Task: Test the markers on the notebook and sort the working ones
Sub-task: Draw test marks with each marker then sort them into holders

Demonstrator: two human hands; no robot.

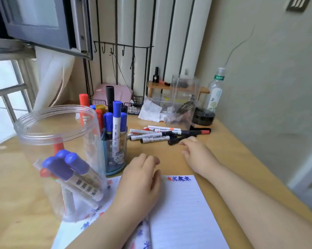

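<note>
An open lined notebook (pixel 184 209) lies at the front of the desk, with red and blue test marks along its top edge. My left hand (pixel 139 184) rests flat on its left page. My right hand (pixel 196 155) hovers with loosely curled fingers, empty, just in front of a pile of loose markers (pixel 158 135) lying on the desk. A large clear jar (pixel 61 159) at the left holds several blue and red capped markers. Behind it a smaller blue pen cup (pixel 115 151) holds several upright markers.
The wooden desk (pixel 223 150) runs to a wall on the right. At the back stand a clear plastic container (pixel 184 101), a plastic bottle (pixel 215 90), a black round object (pixel 203 116), crumpled paper (pixel 149 109) and a wire rack.
</note>
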